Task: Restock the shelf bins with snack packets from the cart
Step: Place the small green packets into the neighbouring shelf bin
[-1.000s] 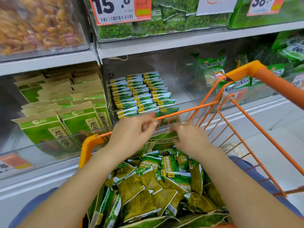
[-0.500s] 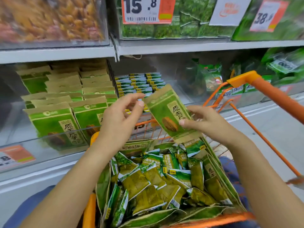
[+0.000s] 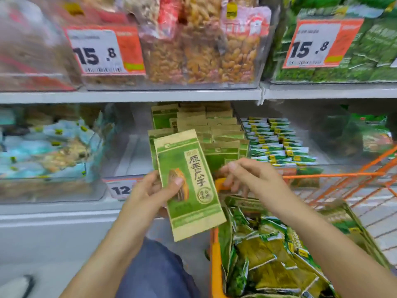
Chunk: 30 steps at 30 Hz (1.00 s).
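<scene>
My left hand (image 3: 150, 191) grips a green and tan paper snack packet (image 3: 189, 181) upright in front of the shelf, thumb across its face. Behind it, the shelf bin (image 3: 214, 134) holds rows of the same packets standing on end. My right hand (image 3: 247, 177) hovers just right of the packet with loosely curled fingers, holding nothing, above the corner of the orange cart (image 3: 214, 244). The cart is full of small green snack packets (image 3: 268, 254) and larger paper ones.
A bin of small green and white packets (image 3: 277, 140) sits right of the target bin. A clear bin of pale blue packets (image 3: 49, 147) is at the left. Upper shelf bins carry nuts (image 3: 199, 44) and price tags. My knee in blue trousers (image 3: 154, 269) is below.
The packet has passed from both hands to my left hand alone and now stands upright. My right hand has let go. The view has swung left, with the cart now at the lower right.
</scene>
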Each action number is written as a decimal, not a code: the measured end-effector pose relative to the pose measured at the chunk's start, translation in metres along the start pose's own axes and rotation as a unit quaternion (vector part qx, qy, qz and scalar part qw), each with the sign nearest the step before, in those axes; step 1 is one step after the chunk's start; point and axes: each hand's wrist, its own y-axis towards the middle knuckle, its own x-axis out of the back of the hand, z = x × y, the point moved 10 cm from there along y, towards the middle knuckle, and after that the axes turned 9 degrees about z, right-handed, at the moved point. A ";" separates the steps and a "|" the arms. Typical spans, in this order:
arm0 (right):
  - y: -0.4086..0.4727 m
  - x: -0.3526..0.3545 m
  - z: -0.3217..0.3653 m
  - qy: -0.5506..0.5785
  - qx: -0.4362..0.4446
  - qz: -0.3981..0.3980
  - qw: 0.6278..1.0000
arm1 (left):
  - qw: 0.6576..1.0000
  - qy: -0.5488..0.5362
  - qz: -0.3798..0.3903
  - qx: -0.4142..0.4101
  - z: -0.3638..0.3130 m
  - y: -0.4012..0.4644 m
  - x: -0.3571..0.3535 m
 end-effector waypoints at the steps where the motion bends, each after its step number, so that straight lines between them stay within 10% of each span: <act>1: 0.006 -0.001 0.002 -0.027 0.012 -0.026 0.999 | 0.999 -0.009 -0.033 0.005 -0.001 -0.002 0.025; 7: 0.021 -0.026 0.036 -0.452 0.156 -0.126 0.869 | 0.987 0.011 -0.162 -0.001 -0.023 0.042 0.124; 20: 0.022 -0.059 -0.005 -0.490 0.154 -0.080 0.854 | 0.916 0.342 -0.007 0.212 0.052 0.165 0.102; 30: 0.025 -0.060 -0.015 -0.453 0.143 -0.070 0.877 | 0.906 0.408 -0.089 0.067 0.012 0.176 0.105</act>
